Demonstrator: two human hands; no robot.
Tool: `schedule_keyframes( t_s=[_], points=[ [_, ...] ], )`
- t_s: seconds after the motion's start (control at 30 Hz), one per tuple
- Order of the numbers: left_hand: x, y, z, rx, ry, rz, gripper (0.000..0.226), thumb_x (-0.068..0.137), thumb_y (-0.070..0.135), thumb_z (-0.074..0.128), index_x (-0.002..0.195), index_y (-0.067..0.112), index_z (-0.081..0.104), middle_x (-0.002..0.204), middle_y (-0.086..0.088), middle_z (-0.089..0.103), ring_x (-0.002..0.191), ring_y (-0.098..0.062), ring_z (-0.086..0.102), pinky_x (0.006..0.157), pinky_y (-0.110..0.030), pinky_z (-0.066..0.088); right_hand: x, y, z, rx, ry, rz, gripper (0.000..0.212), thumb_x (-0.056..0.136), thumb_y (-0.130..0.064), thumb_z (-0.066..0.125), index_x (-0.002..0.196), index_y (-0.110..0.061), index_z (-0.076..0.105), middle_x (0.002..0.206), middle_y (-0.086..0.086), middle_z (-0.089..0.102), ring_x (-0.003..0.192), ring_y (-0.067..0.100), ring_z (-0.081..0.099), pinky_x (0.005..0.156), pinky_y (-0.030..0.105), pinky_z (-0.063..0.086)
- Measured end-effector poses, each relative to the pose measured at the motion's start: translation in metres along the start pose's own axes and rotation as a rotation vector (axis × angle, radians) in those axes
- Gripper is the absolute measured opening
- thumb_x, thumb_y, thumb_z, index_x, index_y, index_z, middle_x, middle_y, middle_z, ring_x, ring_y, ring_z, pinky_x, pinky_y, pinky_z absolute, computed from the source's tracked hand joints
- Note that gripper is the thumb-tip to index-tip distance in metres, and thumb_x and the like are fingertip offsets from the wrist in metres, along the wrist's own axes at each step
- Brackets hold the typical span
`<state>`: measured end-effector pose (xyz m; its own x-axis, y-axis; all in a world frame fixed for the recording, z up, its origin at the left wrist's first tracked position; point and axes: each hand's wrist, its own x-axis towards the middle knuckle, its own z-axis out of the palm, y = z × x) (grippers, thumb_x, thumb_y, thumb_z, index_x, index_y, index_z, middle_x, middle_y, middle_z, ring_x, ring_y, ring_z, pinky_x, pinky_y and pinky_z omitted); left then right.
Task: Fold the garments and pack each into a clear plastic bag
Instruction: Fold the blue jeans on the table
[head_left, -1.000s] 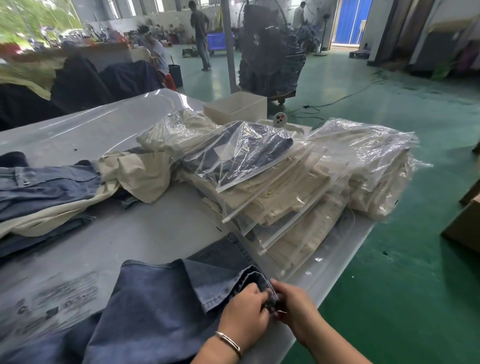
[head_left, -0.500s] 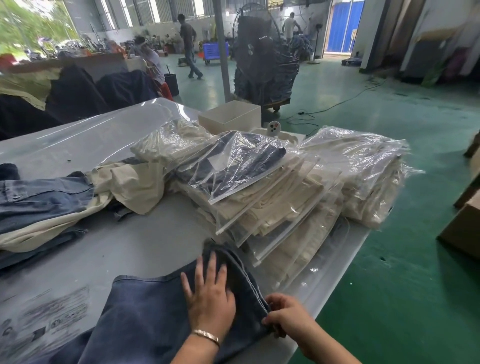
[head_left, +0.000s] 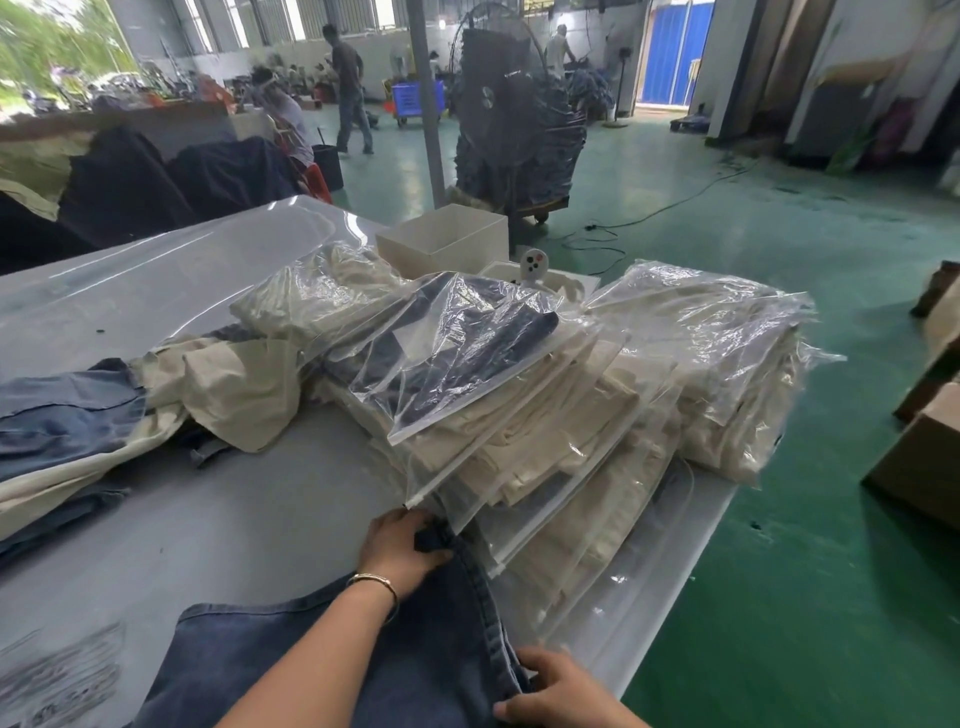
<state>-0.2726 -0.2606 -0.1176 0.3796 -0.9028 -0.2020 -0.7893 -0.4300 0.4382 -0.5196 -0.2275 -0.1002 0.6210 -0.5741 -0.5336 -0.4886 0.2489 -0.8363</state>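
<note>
Clear bags (head_left: 530, 426) holding folded cream and dark garments are stacked on the surface (head_left: 249, 519). The left hand (head_left: 402, 545) grips the denim garment's (head_left: 311, 665) far corner; the right hand (head_left: 561, 691) pinches its near edge.

The denim garment (head_left: 322, 660) is dark blue, spread flat on the near table, one seamed edge running toward the bagged pile (head_left: 519, 415); that pile's mostly cream clothes in clear bags, one dark piece (head_left: 457, 353) on top, slumped sideways.
</note>
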Motion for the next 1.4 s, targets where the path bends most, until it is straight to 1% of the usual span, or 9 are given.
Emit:
schedule_keyframes(
  t_s=[0.17,0.27,0.47,0.57,0.73,0.93,1.1,1.27,1.4],
  points=[
    [0.001,0.0,-0.009,-0.545,0.098,0.03,0.015,0.076,0.007,0.079,0.081,0.019,0.072,0.1,-0.004,0.062,0.095,-0.025,0.063,0.081,-0.013,0.042,0.012,0.0,-0.007,-0.081,-0.03,0.038,0.029,0.074,-0.01,0.071,0.102,-0.02,0.075,0.094,-0.007,0.075,0.09,0.002,0.068,0.086,0.019,0.052],
    [0.004,-0.01,-0.021,-0.74,0.094,-0.08,0.013,0.075,-0.001,0.076,0.076,0.012,0.072,0.087,0.003,0.064,0.083,-0.016,0.059,0.065,-0.005,0.041,0.021,-0.003,-0.005,-0.091,-0.028,0.088,0.02,0.071,-0.005,0.069,0.079,-0.023,0.071,0.064,-0.013,0.066,0.06,-0.002,0.061,0.061,0.018,0.05],
    [0.016,-0.024,-0.02,-0.149,-0.001,-0.112,0.025,0.088,0.02,0.066,0.073,0.019,0.046,0.096,-0.01,0.06,0.09,-0.026,0.057,0.074,-0.029,0.042,0.03,-0.007,0.002,0.002,0.075,0.107,0.005,0.048,-0.016,0.056,0.054,-0.016,0.058,0.04,-0.011,0.048,0.036,0.002,0.045,0.039,0.014,0.033],
    [0.019,-0.02,-0.014,-0.041,-0.009,-0.055,0.02,0.091,0.031,0.061,0.09,0.019,0.044,0.11,-0.011,0.061,0.101,-0.031,0.058,0.083,-0.035,0.047,0.031,-0.007,0.004,-0.019,0.096,0.13,0.009,0.048,-0.018,0.054,0.057,-0.016,0.056,0.039,-0.01,0.046,0.034,0.002,0.043,0.038,0.014,0.031],
    [0.026,-0.015,-0.014,-0.052,-0.142,-0.146,0.053,0.079,0.054,0.069,0.11,0.017,0.049,0.111,-0.003,0.057,0.106,-0.027,0.058,0.085,-0.031,0.046,0.033,-0.005,0.007,0.03,0.153,0.118,0.006,0.047,-0.015,0.056,0.051,-0.016,0.052,0.04,-0.008,0.045,0.034,0.004,0.041,0.039,0.015,0.03],
    [0.016,-0.009,-0.057,-0.317,-0.318,-0.087,0.016,0.074,0.026,0.082,0.071,0.021,0.066,0.065,0.014,0.066,0.059,0.003,0.06,0.051,-0.007,0.04,0.027,-0.004,0.009,0.075,0.115,0.076,0.025,0.068,0.008,0.057,0.056,-0.013,0.057,0.042,-0.006,0.048,0.035,0.004,0.043,0.038,0.014,0.032],
    [-0.019,-0.017,-0.14,-0.25,-0.504,0.069,0.014,0.073,0.004,0.077,0.076,0.014,0.068,0.071,0.003,0.065,0.071,-0.012,0.058,0.065,-0.021,0.046,0.007,-0.031,0.0,0.008,0.029,-0.026,0.013,0.062,0.003,0.054,0.07,-0.003,0.062,0.052,0.0,0.05,0.048,0.011,0.047,0.045,0.017,0.036],
    [-0.05,-0.009,-0.23,-0.05,-0.137,0.275,0.018,0.074,0.004,0.078,0.074,0.014,0.062,0.068,0.001,0.059,0.066,-0.014,0.053,0.064,-0.027,0.042,-0.017,-0.113,-0.013,-0.044,0.149,-0.413,0.034,0.056,-0.009,0.054,0.076,0.019,0.051,0.067,0.01,0.04,0.065,0.02,0.038,0.06,0.033,0.029],
    [-0.071,0.017,-0.294,-0.437,0.349,0.473,0.022,0.079,0.002,0.074,0.08,0.023,0.068,0.077,0.005,0.067,0.073,-0.007,0.058,0.071,-0.023,0.047,-0.041,-0.198,-0.041,0.165,0.343,-0.837,0.007,0.062,-0.005,0.058,0.064,0.0,0.062,0.057,0.006,0.049,0.057,0.015,0.047,0.052,0.021,0.04]
  ],
)
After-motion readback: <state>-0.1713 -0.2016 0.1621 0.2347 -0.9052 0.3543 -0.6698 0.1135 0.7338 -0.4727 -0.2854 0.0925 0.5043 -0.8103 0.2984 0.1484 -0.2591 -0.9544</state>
